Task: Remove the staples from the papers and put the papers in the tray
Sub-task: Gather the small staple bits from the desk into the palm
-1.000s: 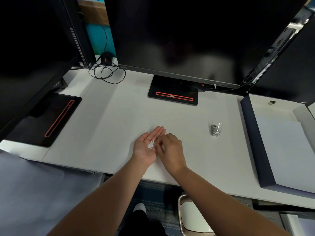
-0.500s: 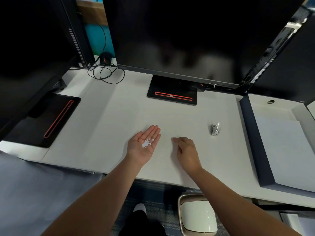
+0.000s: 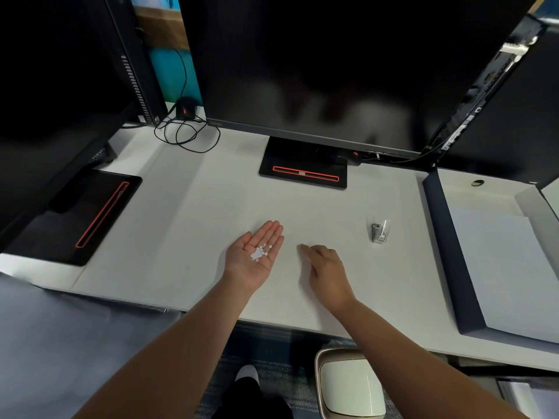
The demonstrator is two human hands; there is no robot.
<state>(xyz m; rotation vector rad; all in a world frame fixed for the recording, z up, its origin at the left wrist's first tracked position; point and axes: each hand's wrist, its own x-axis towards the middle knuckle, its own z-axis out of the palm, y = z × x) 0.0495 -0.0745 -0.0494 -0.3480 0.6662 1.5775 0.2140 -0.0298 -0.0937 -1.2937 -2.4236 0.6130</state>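
Near the front edge of the desk (image 3: 208, 219), about midway along it, the left hand (image 3: 255, 260) lies palm up with its fingers straight and close together, a little heap of small white bits (image 3: 259, 253) resting in the palm. Just beside it, towards the right edge, the right hand (image 3: 326, 269) lies palm down on the desk, fingers loose and holding nothing. A small staple remover (image 3: 380, 231) stands further right, apart from both hands. The dark-walled tray (image 3: 447, 252) sits at the desk's right edge, and the papers (image 3: 508, 267) lie flat inside it. A dark monitor (image 3: 317, 71) stands along the back edge, and a bin (image 3: 351, 385) sits below the front edge.
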